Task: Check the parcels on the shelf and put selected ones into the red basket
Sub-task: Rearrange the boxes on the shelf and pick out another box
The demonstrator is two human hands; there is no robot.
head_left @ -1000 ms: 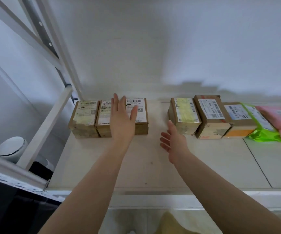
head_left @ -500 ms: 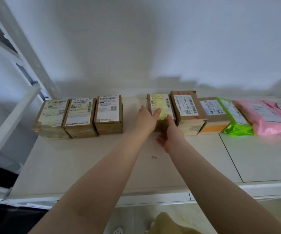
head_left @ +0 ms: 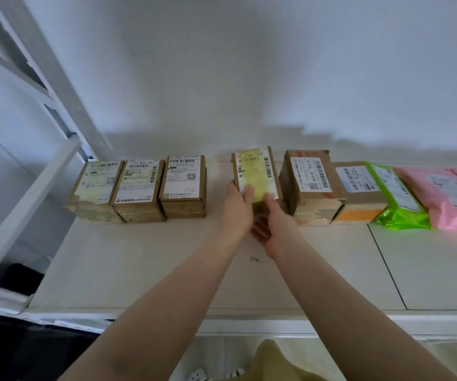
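From the head camera, the yellow-labelled parcel sits near the middle of the white shelf, its long axis running from 6 o'clock at the person toward 12 o'clock at the wall, label up, far end raised a little. The left hand grasps its near left corner, thumb curled onto the label. The right hand grasps the near right corner, thumb on top and fingers tucked beneath. Both forearms reach in from 6 o'clock. At 9 o'clock stand three brown boxes; at 3 o'clock, just beside, a taller brown box.
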